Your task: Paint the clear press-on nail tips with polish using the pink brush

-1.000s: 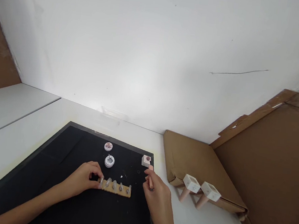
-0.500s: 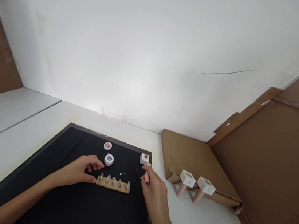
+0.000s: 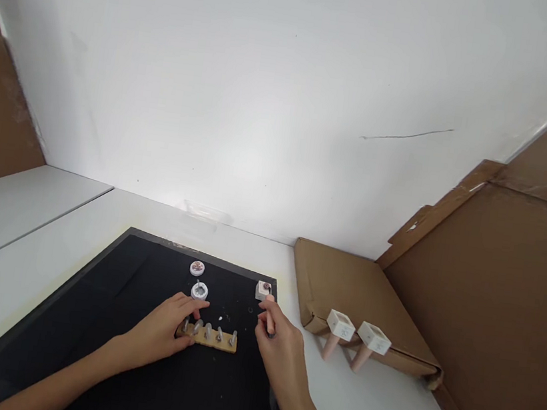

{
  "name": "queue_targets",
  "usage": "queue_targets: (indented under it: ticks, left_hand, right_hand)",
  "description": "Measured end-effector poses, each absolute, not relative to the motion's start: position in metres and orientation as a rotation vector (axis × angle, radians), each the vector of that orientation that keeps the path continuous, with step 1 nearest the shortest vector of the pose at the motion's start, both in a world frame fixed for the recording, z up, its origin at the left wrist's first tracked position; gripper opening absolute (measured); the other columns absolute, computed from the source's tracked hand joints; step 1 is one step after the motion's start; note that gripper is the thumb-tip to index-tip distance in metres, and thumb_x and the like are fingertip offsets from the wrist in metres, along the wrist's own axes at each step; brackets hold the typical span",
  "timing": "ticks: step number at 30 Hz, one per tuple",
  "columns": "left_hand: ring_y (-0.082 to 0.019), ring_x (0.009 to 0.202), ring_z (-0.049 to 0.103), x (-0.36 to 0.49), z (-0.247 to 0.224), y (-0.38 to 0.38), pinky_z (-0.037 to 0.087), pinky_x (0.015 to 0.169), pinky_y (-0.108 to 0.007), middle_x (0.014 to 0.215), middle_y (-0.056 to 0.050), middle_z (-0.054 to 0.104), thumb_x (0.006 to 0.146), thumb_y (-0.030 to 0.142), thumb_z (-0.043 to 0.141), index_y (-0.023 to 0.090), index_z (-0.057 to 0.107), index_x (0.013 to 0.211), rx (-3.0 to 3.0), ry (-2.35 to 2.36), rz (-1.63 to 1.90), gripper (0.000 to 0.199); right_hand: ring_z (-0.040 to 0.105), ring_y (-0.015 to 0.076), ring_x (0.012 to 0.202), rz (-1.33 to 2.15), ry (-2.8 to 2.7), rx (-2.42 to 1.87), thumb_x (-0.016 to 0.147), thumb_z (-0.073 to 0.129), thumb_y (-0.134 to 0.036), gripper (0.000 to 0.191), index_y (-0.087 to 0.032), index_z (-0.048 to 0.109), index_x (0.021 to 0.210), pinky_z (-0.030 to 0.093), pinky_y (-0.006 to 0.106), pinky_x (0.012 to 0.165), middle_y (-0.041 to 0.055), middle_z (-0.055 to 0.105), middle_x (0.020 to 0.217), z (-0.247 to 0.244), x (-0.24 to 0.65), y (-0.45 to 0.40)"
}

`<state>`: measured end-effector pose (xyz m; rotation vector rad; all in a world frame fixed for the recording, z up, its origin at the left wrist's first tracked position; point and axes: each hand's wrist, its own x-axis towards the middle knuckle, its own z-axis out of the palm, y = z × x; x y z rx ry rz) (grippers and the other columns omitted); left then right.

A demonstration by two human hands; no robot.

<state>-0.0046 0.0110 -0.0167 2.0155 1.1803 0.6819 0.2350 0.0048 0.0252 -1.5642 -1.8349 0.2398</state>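
My left hand [image 3: 164, 326] reaches over the left end of a small wooden strip [image 3: 229, 346], thumb at its near edge and fingers apart on its far side. Several clear, nail-shaped tips [image 3: 208, 330] stand in a row on the strip. My right hand [image 3: 283, 344] is closed on a thin tool with a peach-coloured handle [image 3: 269, 319]. The tool's dark tip is at a small white block [image 3: 262, 291] with a dark reddish spot on top. A round white jar [image 3: 199, 291] with something short sticking up in it stands beyond my left fingers.
Behind the jar lies a round lid [image 3: 197, 268] with a printed picture. A black mat [image 3: 142, 282] covers the work area. To the right, two white blocks on pinkish pegs [image 3: 341, 325] stand before a flat cardboard box [image 3: 336, 267]. A white wall [image 3: 248, 94] rises behind.
My left hand has moved right, from beside the wooden strip to over its left end. The right hand's tool has shifted slightly, its tip now at the white block.
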Motion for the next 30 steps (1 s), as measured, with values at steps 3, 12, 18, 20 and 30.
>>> queue_targets:
  ticks: [3,12,18,20,30]
  left_hand:
    - [-0.023,0.101,0.055,-0.002,-0.019,0.011,0.042,0.095,-0.039,0.103,-0.006,0.062,0.070,0.004,0.058,0.020,0.052,0.126,2.026,1.190,0.697,0.059]
    - [-0.021,0.090,0.058,0.003,-0.021,0.011,0.048,0.086,-0.035,0.096,-0.005,0.064,0.072,0.007,0.054,0.020,0.055,0.124,1.977,1.248,0.740,0.053]
    - [-0.019,0.086,0.059,0.006,-0.023,0.011,0.048,0.081,-0.032,0.090,-0.004,0.063,0.074,0.008,0.053,0.020,0.059,0.118,1.939,1.292,0.771,0.045]
    - [-0.019,0.084,0.059,0.007,-0.023,0.010,0.049,0.078,-0.031,0.089,-0.004,0.063,0.075,0.008,0.052,0.019,0.060,0.116,1.928,1.302,0.776,0.043]
    - [-0.020,0.084,0.059,0.007,-0.021,0.009,0.048,0.078,-0.032,0.086,-0.004,0.063,0.076,0.010,0.052,0.018,0.062,0.112,1.911,1.313,0.803,0.038]
  right_hand:
    - [0.068,0.0206,0.067,0.280,-1.807,-1.543,0.075,0.043,-0.016,0.023,-0.021,0.060,0.090,0.048,0.025,0.060,-0.0011,0.058,0.059,0.025,0.235,0.004]
    - [0.071,0.0215,0.076,0.444,-1.688,-1.477,0.077,0.045,-0.020,0.023,-0.021,0.059,0.095,0.053,0.029,0.069,0.0036,0.071,0.072,0.033,0.235,0.003]
    - [0.071,0.0230,0.079,0.531,-1.616,-1.448,0.076,0.049,-0.022,0.022,-0.021,0.061,0.095,0.053,0.033,0.074,0.0045,0.072,0.074,0.033,0.235,0.003]
    - [0.071,0.0235,0.079,0.557,-1.594,-1.436,0.076,0.051,-0.023,0.021,-0.022,0.061,0.094,0.053,0.034,0.074,0.0047,0.072,0.075,0.032,0.235,0.004]
    - [0.069,0.0226,0.072,0.661,-1.532,-1.390,0.075,0.061,-0.031,0.020,-0.021,0.062,0.092,0.053,0.035,0.073,0.0059,0.072,0.077,0.029,0.233,0.007]
